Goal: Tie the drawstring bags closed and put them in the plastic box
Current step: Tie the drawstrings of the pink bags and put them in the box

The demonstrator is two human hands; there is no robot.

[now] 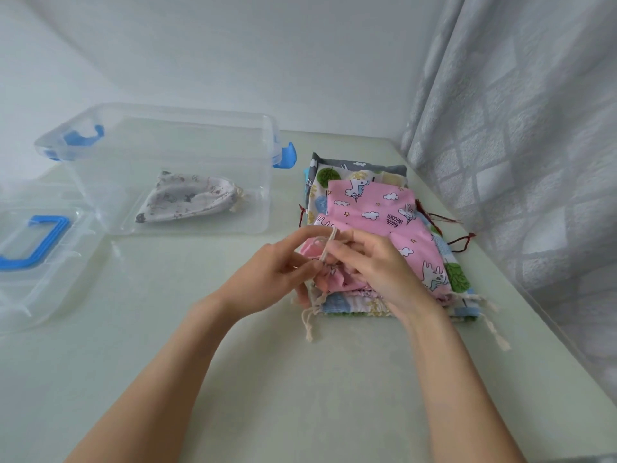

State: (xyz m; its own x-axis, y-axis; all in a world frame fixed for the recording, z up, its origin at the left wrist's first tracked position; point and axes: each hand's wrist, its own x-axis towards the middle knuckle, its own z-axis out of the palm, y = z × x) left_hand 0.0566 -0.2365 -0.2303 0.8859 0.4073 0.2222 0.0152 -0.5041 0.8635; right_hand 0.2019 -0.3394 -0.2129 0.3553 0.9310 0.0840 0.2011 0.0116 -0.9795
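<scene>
1. Head view: a pale green counter [300,379] fills the scene, seen from above, with a white wall behind it and a grey patterned curtain [521,162] hanging along its right side.
2. Two bare forearms reach in from the bottom edge and meet near the middle of the counter.
3. The left hand [267,279] has its fingers curled, pinching a cream drawstring [325,243] that rises in a small loop between the two hands.
4. The right hand [377,265] also has a narrow grip, its fingertips closed on the same drawstring, with the heel of the hand resting over the gathered mouth of a pink unicorn bag [384,208].
5. The pink unicorn bag lies on top of a stack of other bags [337,175], right of centre and close to the curtain; the lower ones show tree, cloud and grey prints.
6. Cream cords [309,324] trail from the stack's near edge onto the counter, and dark red cords [462,240] stick out on its right side.
7. A clear plastic box [167,135] with blue latches stands open to the left of the stack, well apart from the hands.
8. Inside the box lies one grey-white printed bag [183,200], its mouth cinched and pointing right.
9. The clear lid [43,262] with a blue handle lies flat on the counter at the far left, just beside the box.
</scene>
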